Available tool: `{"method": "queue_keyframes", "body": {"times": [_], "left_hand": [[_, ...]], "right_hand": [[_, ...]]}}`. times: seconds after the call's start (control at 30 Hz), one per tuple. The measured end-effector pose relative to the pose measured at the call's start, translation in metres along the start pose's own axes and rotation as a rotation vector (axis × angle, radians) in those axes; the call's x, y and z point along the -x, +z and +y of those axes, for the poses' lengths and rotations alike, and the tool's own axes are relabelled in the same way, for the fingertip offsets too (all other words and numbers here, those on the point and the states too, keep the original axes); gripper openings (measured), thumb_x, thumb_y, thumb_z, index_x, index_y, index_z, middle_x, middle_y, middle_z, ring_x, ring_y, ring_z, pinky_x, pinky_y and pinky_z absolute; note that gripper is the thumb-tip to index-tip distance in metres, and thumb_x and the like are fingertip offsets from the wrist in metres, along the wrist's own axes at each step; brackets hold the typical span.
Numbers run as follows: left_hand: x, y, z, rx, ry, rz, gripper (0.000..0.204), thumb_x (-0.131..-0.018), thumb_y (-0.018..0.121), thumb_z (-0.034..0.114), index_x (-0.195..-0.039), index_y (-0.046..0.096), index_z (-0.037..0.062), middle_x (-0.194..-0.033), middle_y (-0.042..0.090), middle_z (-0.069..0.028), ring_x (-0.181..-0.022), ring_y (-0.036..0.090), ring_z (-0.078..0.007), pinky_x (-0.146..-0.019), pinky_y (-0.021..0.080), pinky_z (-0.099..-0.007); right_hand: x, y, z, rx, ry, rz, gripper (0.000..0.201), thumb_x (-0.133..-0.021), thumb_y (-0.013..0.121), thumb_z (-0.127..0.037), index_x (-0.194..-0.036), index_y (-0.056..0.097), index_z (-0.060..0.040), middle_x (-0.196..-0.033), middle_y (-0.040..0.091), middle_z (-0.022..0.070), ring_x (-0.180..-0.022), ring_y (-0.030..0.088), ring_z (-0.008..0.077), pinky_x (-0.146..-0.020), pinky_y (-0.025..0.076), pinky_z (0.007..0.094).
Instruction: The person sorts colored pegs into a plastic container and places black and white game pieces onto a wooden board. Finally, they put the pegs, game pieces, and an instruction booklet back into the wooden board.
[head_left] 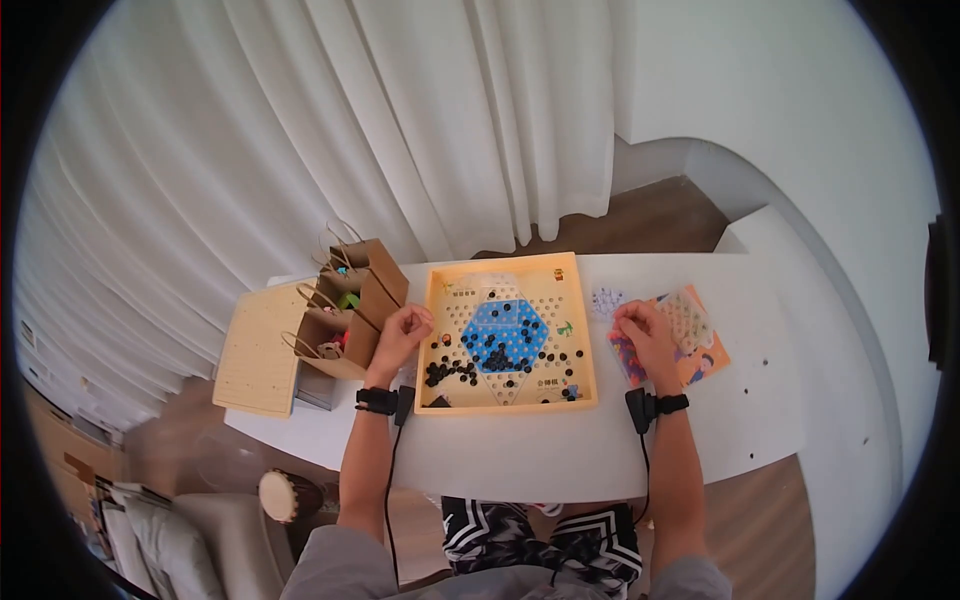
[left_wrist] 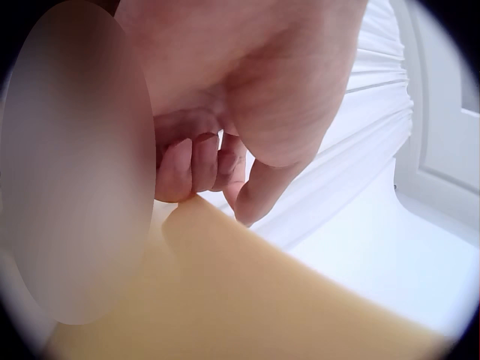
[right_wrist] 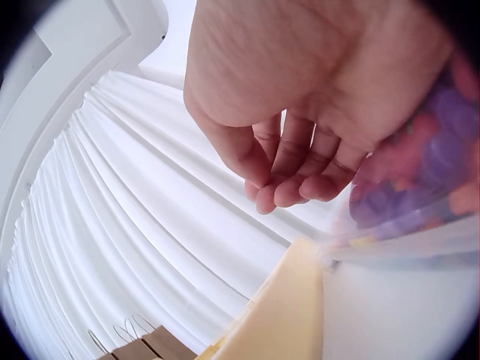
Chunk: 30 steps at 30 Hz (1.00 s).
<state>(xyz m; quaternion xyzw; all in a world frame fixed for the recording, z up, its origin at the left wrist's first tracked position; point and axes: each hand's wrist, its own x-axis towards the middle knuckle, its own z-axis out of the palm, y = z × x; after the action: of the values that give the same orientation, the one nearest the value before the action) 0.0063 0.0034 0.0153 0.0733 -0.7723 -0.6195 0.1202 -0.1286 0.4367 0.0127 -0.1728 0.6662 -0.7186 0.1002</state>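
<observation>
A shallow wooden game tray (head_left: 588, 350) lies on the white table, with a blue hexagon (head_left: 537, 318) in its middle. Many small black pieces (head_left: 505, 357) are scattered inside, thickest on the hexagon and in the near left corner. My left hand (head_left: 403, 332) is at the tray's left rim, fingers loosely curled and holding nothing. To the right of the tray my right hand (head_left: 648, 335) hovers, its fingers bent loosely with the thumb near the fingertips and nothing between them. Beside it is a clear bag of red and purple pieces (right_wrist: 420, 169).
Brown paper bags (head_left: 385, 275) with colourful things inside stand left of the tray, beside a pale wooden board (head_left: 255, 340). An orange booklet (head_left: 708, 362) and a small packet of whitish-blue pieces (head_left: 606, 302) lie on the right. A white curtain (head_left: 440, 130) hangs behind the table.
</observation>
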Motion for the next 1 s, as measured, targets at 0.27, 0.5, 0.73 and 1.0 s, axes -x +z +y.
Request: {"method": "queue_keyframes", "body": {"times": [0.27,0.5,0.73,1.0], "left_hand": [[0.000,0.006,-0.044,0.273,0.054,-0.004,0.007,-0.096,0.069,0.006,-0.092,0.065,0.0092,-0.074,0.040,0.0132,-0.068,0.037,0.0013,-0.062,0.030,-0.0184],[-0.008,0.005,-0.044,0.286,0.165,0.001,0.006,-0.093,0.069,0.004,-0.091,0.064,0.0056,-0.071,0.043,0.0105,-0.066,0.038,0.0000,-0.061,0.032,-0.0199],[-0.011,0.004,-0.051,0.277,0.192,0.002,0.004,-0.091,0.068,0.004,-0.094,0.066,0.0054,-0.071,0.044,0.0098,-0.066,0.040,-0.0009,-0.063,0.034,-0.0208],[-0.010,0.001,-0.050,0.226,0.163,-0.042,0.004,-0.095,0.067,0.008,-0.096,0.063,0.0072,-0.080,0.050,0.0085,-0.072,0.045,-0.0005,-0.063,0.035,-0.0195]], "right_hand": [[-0.001,0.042,-0.037,0.569,0.026,-0.167,0.014,-0.094,0.066,-0.002,-0.108,0.067,-0.0025,-0.101,0.066,0.0043,-0.089,0.065,0.0112,-0.076,0.053,0.0248],[-0.018,0.144,-0.032,0.988,-0.058,-0.514,0.045,-0.083,0.084,-0.016,-0.119,0.061,-0.0033,-0.109,0.058,0.0121,-0.096,0.064,0.0232,-0.081,0.053,0.0341],[-0.023,0.147,-0.010,0.974,-0.091,-0.635,0.022,-0.087,0.079,-0.006,-0.102,0.065,0.0004,-0.089,0.066,0.0071,-0.074,0.063,0.0145,-0.066,0.054,0.0294],[-0.017,0.131,-0.014,0.872,-0.048,-0.549,0.011,-0.089,0.073,-0.003,-0.098,0.069,0.0033,-0.075,0.070,0.0086,-0.068,0.067,0.0153,-0.064,0.055,0.0314]]}}
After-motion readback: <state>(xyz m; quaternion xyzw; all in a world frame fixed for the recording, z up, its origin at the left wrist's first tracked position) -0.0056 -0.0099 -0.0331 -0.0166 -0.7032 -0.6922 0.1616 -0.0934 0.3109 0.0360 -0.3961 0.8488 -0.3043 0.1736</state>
